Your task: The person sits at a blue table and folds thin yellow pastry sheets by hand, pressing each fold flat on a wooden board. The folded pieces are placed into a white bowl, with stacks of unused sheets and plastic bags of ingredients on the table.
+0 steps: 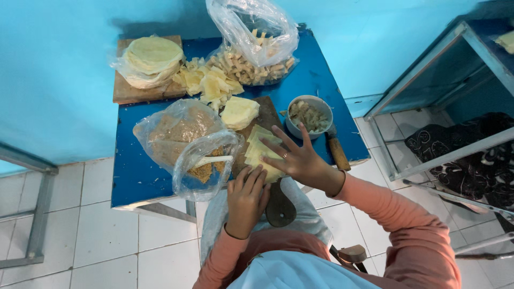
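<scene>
The right hand (302,160) lies flat and open, fingers spread, on top of the dough sheet (261,152). It presses the sheet but does not close around it. The left hand (246,198) is just below, its fingers curled loosely, the tips touching the near edge of the same sheet; I cannot tell if it pinches anything.

The sheet is pale yellow and nearly rectangular, lying on a dark wooden board (278,206) at the near edge of the blue table (134,176). Its long axis runs from the near edge up and a little to the left, away from the person, so most of the sheet is to the left of the right palm and above the left fingertips.

Just left of the board is a clear bag (182,139) of brown crumbs with a white spoon (213,159) inside. Behind the right hand stands a bowl (309,115) with filling, and beside it lies a knife (337,151) with a wooden handle.
</scene>
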The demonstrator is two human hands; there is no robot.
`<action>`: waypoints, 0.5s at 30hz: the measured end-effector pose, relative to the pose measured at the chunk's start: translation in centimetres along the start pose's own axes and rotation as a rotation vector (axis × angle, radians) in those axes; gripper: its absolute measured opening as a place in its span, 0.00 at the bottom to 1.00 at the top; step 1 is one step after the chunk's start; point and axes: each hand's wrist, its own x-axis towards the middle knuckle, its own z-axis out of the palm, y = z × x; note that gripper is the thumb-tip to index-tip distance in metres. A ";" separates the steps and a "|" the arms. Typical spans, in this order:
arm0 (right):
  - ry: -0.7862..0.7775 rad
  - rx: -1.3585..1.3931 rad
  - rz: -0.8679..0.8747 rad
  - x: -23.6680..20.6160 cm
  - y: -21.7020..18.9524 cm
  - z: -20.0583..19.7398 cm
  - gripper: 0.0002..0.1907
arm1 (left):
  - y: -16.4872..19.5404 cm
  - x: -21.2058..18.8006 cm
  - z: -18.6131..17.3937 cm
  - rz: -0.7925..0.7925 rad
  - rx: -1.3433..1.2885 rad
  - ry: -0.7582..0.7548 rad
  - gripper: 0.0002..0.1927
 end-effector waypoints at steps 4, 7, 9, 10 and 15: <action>-0.024 -0.122 -0.045 0.5 0.6 0.1 0.24 | 0.3 0.0 -0.1 -0.010 0.026 -0.009 0.19; -0.052 -0.203 -0.063 0.8 1.0 0.4 0.20 | 0.2 0.1 -0.1 -0.015 0.022 -0.012 0.19; -0.071 -0.229 -0.060 1.0 1.5 0.6 0.17 | 0.1 0.1 -0.2 -0.014 0.016 -0.014 0.19; -0.061 -0.166 -0.045 1.0 1.8 0.6 0.16 | 0.1 0.1 -0.2 -0.013 0.011 -0.013 0.19; 0.023 0.258 0.139 1.2 2.2 0.6 0.15 | 0.1 0.2 -0.4 -0.001 0.006 -0.024 0.21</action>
